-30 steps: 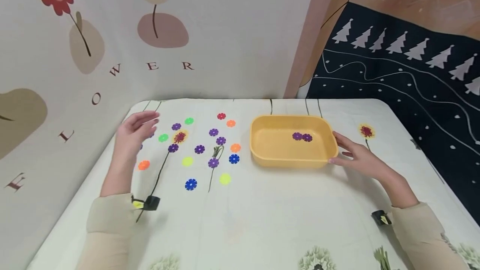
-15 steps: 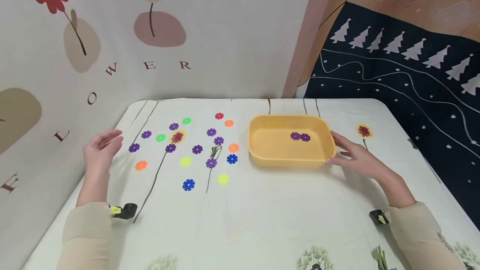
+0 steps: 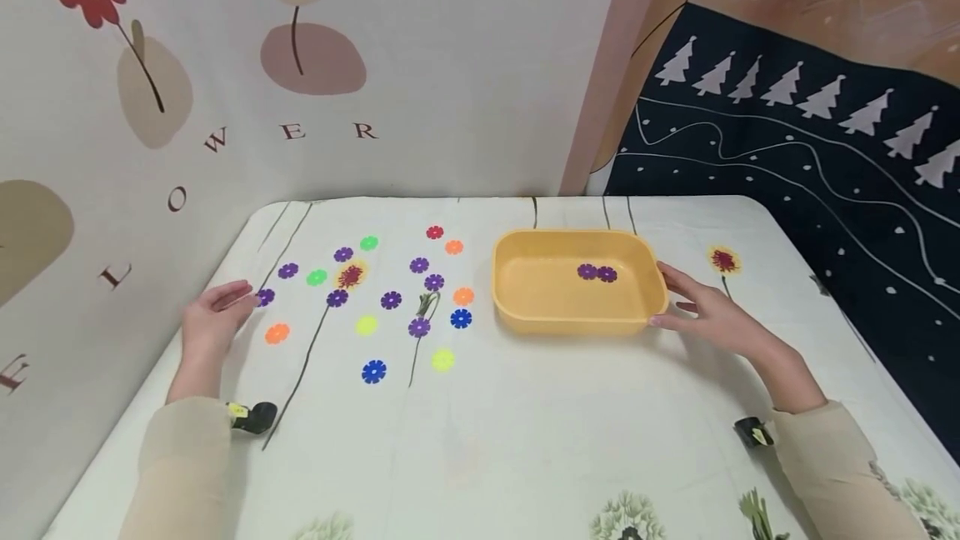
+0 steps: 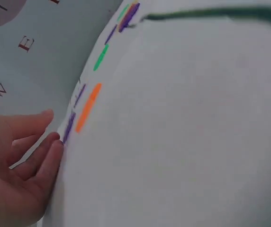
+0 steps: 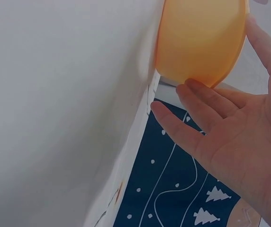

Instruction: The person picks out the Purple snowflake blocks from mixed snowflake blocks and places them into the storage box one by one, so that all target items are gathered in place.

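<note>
- At the bottom of the head view, pale flower heads [image 3: 628, 515] are printed on the tablecloth [image 3: 540, 415].
- At the left of the frame, the left hand [image 3: 213, 321] has its fingertips at a purple disc [image 3: 265, 297]; whether they touch it, one cannot tell. The thumb and fingers stand a little apart, in a narrow opening.
- An orange disc [image 3: 277, 333] lies near this hand. Further right are a blue disc [image 3: 373, 372] and a lime disc [image 3: 366, 325]; these lie between the hand and the tray.
- Right of centre, the right hand [image 3: 705, 311] is spread wide and touches the right end of the yellow tray [image 3: 570, 327].
- Behind the table, a dark cloth [image 3: 750, 127] with white trees fills the upper right.
- Only the head view shows two purple discs [image 3: 597, 273] together in the tray.
- The left wrist view shows the gap below the thumb, and the discs almost edge-on; the right wrist view shows the nearly straight fingers [image 5: 199, 101] at the tray's outer wall.
</note>
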{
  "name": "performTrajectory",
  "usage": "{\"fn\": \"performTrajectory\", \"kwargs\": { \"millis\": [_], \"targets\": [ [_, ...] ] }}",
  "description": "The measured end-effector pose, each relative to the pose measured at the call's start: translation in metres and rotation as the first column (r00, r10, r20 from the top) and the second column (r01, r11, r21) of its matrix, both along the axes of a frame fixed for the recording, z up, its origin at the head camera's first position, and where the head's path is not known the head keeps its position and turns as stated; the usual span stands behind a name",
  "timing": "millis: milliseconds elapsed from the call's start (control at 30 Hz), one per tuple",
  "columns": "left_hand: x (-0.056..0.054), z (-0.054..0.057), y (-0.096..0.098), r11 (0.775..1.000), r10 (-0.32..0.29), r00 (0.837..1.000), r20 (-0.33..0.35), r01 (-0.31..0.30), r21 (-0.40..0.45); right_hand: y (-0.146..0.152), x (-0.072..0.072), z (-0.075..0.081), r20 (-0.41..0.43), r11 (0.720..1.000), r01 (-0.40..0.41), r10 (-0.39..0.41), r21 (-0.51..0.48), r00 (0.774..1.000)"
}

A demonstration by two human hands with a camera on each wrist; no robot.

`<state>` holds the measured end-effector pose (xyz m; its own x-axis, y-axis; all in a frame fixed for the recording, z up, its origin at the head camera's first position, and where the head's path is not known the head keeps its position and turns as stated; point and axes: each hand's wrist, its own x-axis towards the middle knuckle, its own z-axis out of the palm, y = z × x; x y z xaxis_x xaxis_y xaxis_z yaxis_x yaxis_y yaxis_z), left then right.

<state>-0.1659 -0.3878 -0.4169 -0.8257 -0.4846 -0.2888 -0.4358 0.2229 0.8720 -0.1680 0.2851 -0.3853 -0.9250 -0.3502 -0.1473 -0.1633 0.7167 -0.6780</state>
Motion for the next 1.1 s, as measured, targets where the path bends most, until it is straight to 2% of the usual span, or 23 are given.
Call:
{"fn": "performTrajectory", "kwargs": {
  "millis": [100,267,467,533,600,700,833,967,1100],
  "targets": [
    [-0.001,-0.006,-0.001,0.986,-0.056,0.995,0.077,0.068,-0.15,0.0,0.0,0.0,0.004,1.0,0.004,-0.004,0.004,1.0],
    [-0.003,-0.008,0.003,0.937,-0.103,0.989,0.11,0.134,-0.323,0.001,0.0,0.0,0.012,1.0,0.006,-0.006,0.005,1.0],
    [-0.009,-0.006,0.011,0.887,-0.148,0.982,0.116,0.183,-0.423,0.003,0.001,0.002,0.016,1.0,0.015,-0.015,0.017,1.0],
    [-0.01,-0.004,0.013,0.879,-0.157,0.981,0.117,0.193,-0.436,0.003,0.001,0.003,0.011,1.0,0.016,-0.016,0.012,1.0],
    [-0.01,-0.001,0.015,0.881,-0.158,0.981,0.116,0.193,-0.432,0.003,0.001,0.003,0.01,1.0,0.013,-0.014,0.005,1.0],
    [-0.01,0.008,0.021,0.882,-0.175,0.98,0.093,0.198,-0.427,0.002,0.0,0.003,0.01,1.0,0.01,-0.01,-0.001,1.0],
    [-0.011,0.03,0.042,0.867,-0.234,0.972,0.008,0.212,-0.45,0.001,-0.002,0.002,0.01,1.0,0.013,-0.013,0.008,1.0],
    [-0.013,0.053,0.074,0.855,-0.318,0.943,-0.093,0.244,-0.458,0.001,-0.002,0.001,0.017,1.0,0.018,-0.018,0.012,1.0],
    [-0.018,0.069,0.108,0.845,-0.398,0.904,-0.156,0.295,-0.445,0.001,-0.002,-0.001,0.02,1.0,0.015,-0.015,0.003,1.0]
  ]
}}
